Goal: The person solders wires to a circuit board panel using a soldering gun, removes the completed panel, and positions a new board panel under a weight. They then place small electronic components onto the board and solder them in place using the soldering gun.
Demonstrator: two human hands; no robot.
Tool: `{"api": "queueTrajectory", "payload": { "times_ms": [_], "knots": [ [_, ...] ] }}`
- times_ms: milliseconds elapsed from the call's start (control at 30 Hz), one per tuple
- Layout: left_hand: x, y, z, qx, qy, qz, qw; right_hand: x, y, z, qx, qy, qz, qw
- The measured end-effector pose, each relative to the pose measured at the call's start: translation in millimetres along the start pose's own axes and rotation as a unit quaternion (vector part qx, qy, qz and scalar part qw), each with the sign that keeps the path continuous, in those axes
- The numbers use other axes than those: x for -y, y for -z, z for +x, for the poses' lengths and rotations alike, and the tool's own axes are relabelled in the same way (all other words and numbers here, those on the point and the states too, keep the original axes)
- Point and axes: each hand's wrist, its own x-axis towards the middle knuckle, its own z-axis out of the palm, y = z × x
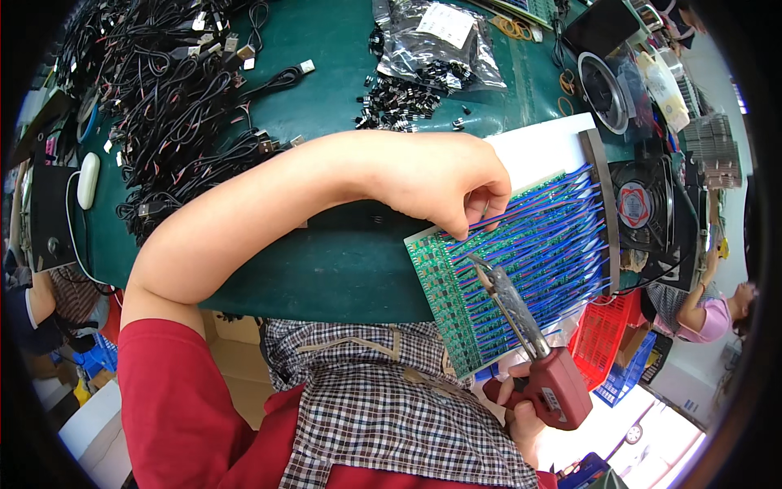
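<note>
And here a blue wire (525, 207) (probably light and limp, best taken near its tip) is pinched by the left hand (458, 183), the soldering gun (560, 394) gripped by the right hand (526, 419).

The left hand (464, 179) was curled at the blue wires (554, 244) along the upper edge of a green circuit board (440, 281), the right hand (525, 417) gripped a red soldering gun (562, 389) angled over them, and black cables (163, 106) lay heaped left of a clear plastic bag (444, 49).
</note>
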Motion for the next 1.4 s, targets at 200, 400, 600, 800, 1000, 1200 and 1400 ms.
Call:
{"api": "queueTrajectory", "payload": {
  "times_ms": [200, 400, 600, 800, 1000, 1200, 1400],
  "knots": [
    [-7.6, -0.1, 0.0, 0.009, 0.038, 0.007, 0.999, -5.2, 8.6, -12.9, -0.105, 0.007, 0.033, 0.994],
    [-10.5, -2.7, -1.3, -0.025, 0.051, 0.019, 0.998, -13.2, 15.6, -17.3, -0.104, 0.025, 0.047, 0.993],
    [-8.1, -8.6, -1.3, -0.045, 0.046, -0.003, 0.998, -20.8, 24.8, -20.7, -0.083, 0.018, 0.058, 0.995],
    [-11.5, -11.4, -0.3, -0.078, 0.033, 0.083, 0.993, -28.9, 33.0, -25.0, -0.063, 0.038, 0.072, 0.995],
    [-19.0, -12.0, 7.3, -0.152, 0.044, 0.095, 0.983, -32.7, 35.7, -26.7, -0.063, 0.039, 0.080, 0.994],
    [-57.1, 26.3, 2.4, -0.317, -0.015, 0.116, 0.941, -30.7, 32.9, -25.6, -0.078, 0.050, 0.074, 0.993],
    [-101.1, 50.0, -32.6, -0.453, -0.027, 0.220, 0.864, -23.8, 28.9, -21.3, -0.093, 0.032, 0.047, 0.994]
  ]
}}
